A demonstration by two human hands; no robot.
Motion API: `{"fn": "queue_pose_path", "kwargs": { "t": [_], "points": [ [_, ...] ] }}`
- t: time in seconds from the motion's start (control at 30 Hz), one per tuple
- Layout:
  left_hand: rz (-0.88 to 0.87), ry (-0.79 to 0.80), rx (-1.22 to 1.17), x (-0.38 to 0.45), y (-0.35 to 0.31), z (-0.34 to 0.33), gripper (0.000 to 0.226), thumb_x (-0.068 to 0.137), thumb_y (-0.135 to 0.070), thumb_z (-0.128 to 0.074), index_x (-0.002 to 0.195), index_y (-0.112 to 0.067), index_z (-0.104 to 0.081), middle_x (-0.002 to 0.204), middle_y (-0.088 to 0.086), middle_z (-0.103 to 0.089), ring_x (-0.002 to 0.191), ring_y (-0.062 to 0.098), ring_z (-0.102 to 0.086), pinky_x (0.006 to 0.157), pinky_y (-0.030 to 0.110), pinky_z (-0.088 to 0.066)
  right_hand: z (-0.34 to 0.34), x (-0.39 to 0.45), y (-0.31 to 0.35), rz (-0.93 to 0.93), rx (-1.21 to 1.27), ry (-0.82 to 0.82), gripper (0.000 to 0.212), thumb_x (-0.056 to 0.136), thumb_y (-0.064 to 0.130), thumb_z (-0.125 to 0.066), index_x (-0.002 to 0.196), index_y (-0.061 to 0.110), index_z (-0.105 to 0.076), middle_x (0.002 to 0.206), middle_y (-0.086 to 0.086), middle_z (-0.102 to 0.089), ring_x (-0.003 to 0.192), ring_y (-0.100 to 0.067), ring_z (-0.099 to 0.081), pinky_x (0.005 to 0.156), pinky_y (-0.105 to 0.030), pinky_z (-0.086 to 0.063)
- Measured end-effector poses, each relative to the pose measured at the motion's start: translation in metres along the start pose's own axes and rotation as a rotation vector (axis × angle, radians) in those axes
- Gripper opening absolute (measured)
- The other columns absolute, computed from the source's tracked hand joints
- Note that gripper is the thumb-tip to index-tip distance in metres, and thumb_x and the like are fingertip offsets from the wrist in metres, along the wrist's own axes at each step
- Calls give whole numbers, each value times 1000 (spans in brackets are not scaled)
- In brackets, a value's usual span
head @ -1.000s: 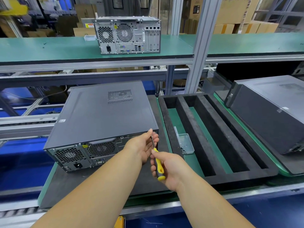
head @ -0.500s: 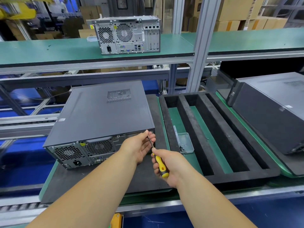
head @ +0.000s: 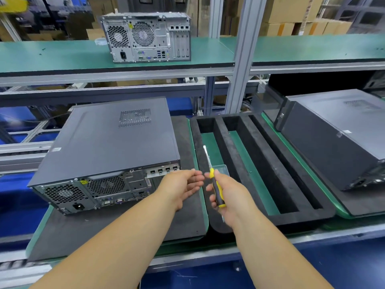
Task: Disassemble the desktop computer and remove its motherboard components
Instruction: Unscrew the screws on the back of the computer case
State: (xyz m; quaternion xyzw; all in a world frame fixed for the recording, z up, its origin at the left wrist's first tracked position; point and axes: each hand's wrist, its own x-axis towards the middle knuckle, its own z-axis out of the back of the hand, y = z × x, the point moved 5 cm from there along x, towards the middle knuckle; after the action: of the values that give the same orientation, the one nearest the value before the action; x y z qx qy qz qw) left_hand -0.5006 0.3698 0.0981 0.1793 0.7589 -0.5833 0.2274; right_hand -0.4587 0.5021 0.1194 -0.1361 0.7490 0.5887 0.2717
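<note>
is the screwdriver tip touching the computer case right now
Apart. The head view shows the screwdriver in the right hand, its tip over the foam tray, clear of the computer case.

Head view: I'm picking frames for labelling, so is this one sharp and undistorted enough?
Head view: the near desktop computer and both hands are sharp; the screwdriver shaft smears slightly; wide-angle bowing bends the shelf edge and tilts the post; the background boxes are soft; lighting is even, with no harsh glare.

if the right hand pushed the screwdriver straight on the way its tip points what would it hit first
Probably the black foam tray: the screwdriver in the right hand angles up and away over the tray's left wall, past the small clear box. Depth is unclear, so it might pass above.
</note>
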Motion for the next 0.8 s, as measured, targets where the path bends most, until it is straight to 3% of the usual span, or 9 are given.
{"fn": "queue_pose_path", "kwargs": {
  "t": [0.2, 0.37, 0.5, 0.67, 0.8],
  "points": [
    [118, 15, 248, 14, 36, -37, 20, 92, -22, -63, 77, -10, -66, 56, -3, -63, 48, 6, -57, 48, 15, -46, 47, 13, -4, -13, 82, -107, 26, 95, 35, -56, 89, 18, -76, 64, 0, -61, 46, -11, -45, 45, -24, -38],
    [159, 71, 427, 26, 57, -69, 26, 95, -23, -58, 74, -8, -59, 65, 2, -57, 51, 10, -48, 47, 16, -37, 79, 20, -10, -64, 54, -167, 27, 97, 34, -51, 100, 15, -71, 74, -3, -59, 51, -13, -44, 47, -25, -36],
    [162, 108, 465, 30, 68, -86, 25, 98, -25, -53, 90, -4, -64, 72, 3, -63, 55, 10, -50, 52, 18, -39, 94, 23, -13, -49, 44, -166, 28, 98, 29, -49, 98, 15, -73, 77, -6, -58, 54, -14, -44, 50, -26, -36],
    [161, 70, 407, 22, 57, -82, 21, 99, -17, -47, 100, -5, -65, 73, 2, -60, 57, 10, -47, 53, 18, -36, 84, 23, -16, -51, 80, -79, 31, 97, 33, -51, 98, 11, -73, 64, -3, -51, 51, -13, -41, 49, -26, -34],
    [119, 74, 402, 5, 21, -71, 16, 93, -15, -58, 85, -11, -70, 76, 2, -60, 65, 13, -46, 64, 20, -39, 56, 18, 0, -9, 13, -13, 27, 92, 33, -61, 96, 10, -73, 56, 0, -43, 49, -12, -35, 51, -26, -32]
  ]
}}
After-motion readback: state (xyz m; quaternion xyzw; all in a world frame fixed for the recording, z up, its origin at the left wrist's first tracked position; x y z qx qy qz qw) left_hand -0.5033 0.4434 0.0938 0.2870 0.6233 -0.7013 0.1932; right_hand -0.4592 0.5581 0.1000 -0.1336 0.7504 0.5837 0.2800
